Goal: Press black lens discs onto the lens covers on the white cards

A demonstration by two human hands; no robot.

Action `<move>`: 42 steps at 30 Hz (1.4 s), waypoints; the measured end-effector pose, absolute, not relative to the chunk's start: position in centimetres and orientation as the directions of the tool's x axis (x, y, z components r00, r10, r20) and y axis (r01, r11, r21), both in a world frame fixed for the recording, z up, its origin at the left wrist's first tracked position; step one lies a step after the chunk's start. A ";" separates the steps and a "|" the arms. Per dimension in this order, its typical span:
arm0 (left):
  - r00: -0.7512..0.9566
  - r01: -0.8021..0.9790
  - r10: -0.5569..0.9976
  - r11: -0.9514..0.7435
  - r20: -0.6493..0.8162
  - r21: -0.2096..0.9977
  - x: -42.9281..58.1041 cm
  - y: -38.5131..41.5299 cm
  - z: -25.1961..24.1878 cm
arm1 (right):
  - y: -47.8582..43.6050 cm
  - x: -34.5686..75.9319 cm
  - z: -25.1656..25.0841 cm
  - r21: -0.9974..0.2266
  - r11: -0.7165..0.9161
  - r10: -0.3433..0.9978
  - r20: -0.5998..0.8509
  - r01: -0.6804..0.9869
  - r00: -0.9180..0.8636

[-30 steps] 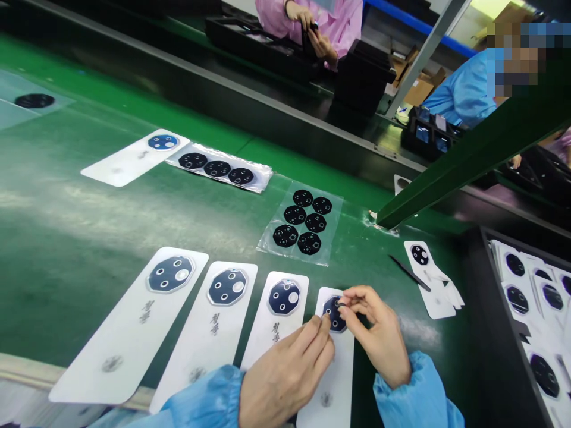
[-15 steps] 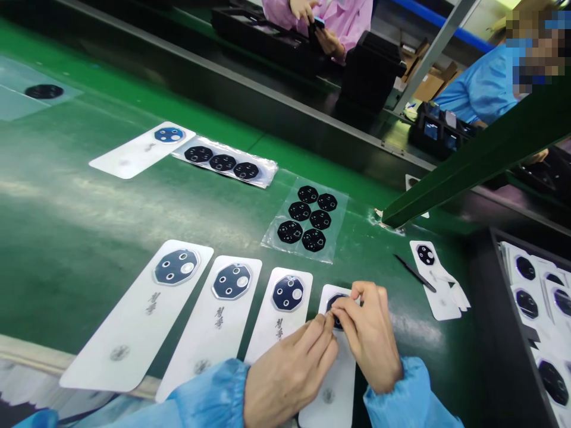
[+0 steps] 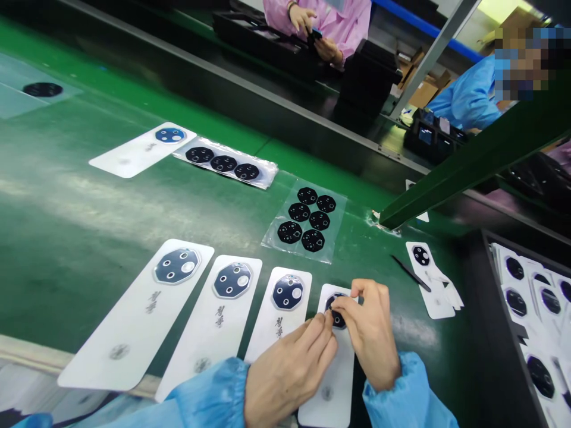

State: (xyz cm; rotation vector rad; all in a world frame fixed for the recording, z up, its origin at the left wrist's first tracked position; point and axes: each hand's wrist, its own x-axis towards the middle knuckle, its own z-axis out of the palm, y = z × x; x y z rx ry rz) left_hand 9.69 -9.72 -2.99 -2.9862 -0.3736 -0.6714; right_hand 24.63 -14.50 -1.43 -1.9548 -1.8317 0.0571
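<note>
My left hand [image 3: 292, 362] and my right hand [image 3: 372, 324] meet over the rightmost white phone back panel [image 3: 332, 371]. Both sets of fingertips are closed at a dark octagonal camera lens piece [image 3: 338, 320] near the panel's top end. My right thumb and index finger pinch at its upper part, and the left fingertips press at its left edge. Fingers cover part of it, so the exact grip is partly hidden. To the left lie a white panel [image 3: 263, 333], a second panel [image 3: 196, 351] and a third panel [image 3: 134, 321], each with a dark blue octagon.
Beyond my hands lies a clear sheet [image 3: 270, 242] bearing several black octagons. Farther left are a silvery strip [image 3: 269, 173] and another white panel [image 3: 129, 157]. Black tweezers [image 3: 410, 273] rest by a torn-edged panel [image 3: 435, 303]. At right is a black tray [image 3: 484, 267]; a green post [image 3: 446, 184] rises behind.
My hands stay at the same lens piece, with a little more of it showing between the fingers. The view has shifted slightly, and the right-hand tray sits a bit farther left.
</note>
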 end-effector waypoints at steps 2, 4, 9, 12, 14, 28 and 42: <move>0.875 0.245 0.220 -0.970 0.430 -0.003 9.7 -9.7 -3.0 | -14.5 24.6 -1.2 -0.323 0.003 0.946 0.308 0.946 0.103; 0.878 0.242 0.218 -0.970 0.426 -0.003 9.7 -9.7 -2.9 | -14.5 24.5 -1.1 -0.295 0.007 0.945 0.315 0.955 0.090; 0.884 0.242 0.223 -0.970 0.411 0.004 9.7 -9.8 -2.9 | -14.3 24.3 -0.9 -0.265 -0.027 0.943 0.314 0.964 0.112; 0.886 0.241 0.219 -0.970 0.409 -0.004 9.7 -9.7 -2.9 | -14.3 24.4 -0.9 -0.231 -0.005 0.948 0.307 0.973 0.078; 0.884 0.243 0.220 -0.970 0.414 -0.004 9.7 -9.7 -2.9 | -14.4 24.5 -0.9 -0.227 -0.011 0.948 0.307 0.974 0.082; 0.891 0.237 0.214 -0.971 0.400 -0.009 9.7 -9.8 -2.9 | -14.2 25.1 -0.8 -0.410 -0.021 0.953 0.269 0.912 0.142; 0.824 0.240 0.265 -0.964 0.500 0.115 4.0 -7.4 -0.9 | -14.8 24.6 0.9 -0.980 -0.199 0.920 -0.182 0.013 0.346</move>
